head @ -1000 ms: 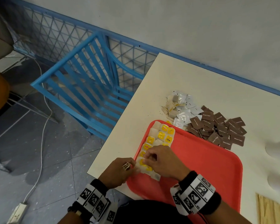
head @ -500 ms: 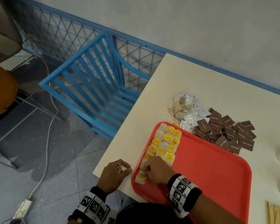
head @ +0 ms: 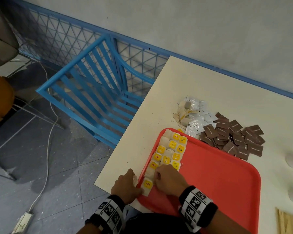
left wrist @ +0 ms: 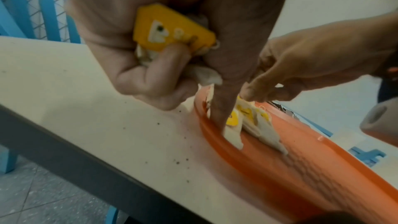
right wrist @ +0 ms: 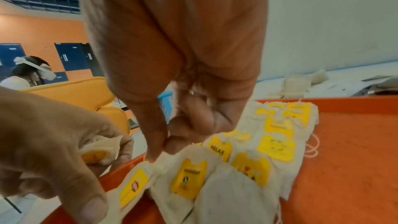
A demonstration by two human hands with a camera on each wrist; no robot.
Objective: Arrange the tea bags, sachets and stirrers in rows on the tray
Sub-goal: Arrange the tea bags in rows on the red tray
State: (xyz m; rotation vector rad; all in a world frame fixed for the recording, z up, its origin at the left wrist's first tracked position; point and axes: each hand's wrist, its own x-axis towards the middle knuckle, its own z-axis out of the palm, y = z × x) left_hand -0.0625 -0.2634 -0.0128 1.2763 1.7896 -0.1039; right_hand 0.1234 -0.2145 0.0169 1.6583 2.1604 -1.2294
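A person is laying tea bags (head: pixel 172 150) in rows along the left edge of a red tray (head: pixel 218 174) on the worktop (head: pixel 201 85). The left hand (head: pixel 126 187), curled just beside the tray rim, is gripping spare tea bags (left wrist: pixel 172 28), seemingly as a ready supply. The right hand (head: pixel 169 180) is pinching one bag's edge, apparently straightening it. Sachets (head: pixel 230 137) are waiting, heaped beyond the tray.

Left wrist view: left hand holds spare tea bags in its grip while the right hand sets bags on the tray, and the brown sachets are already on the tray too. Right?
Not quite. The brown sachets are not on the red tray; the head view shows them piled on the table beyond its far edge. The rest holds: the left hand grips spare tea bags and the right hand sets bags on the tray.
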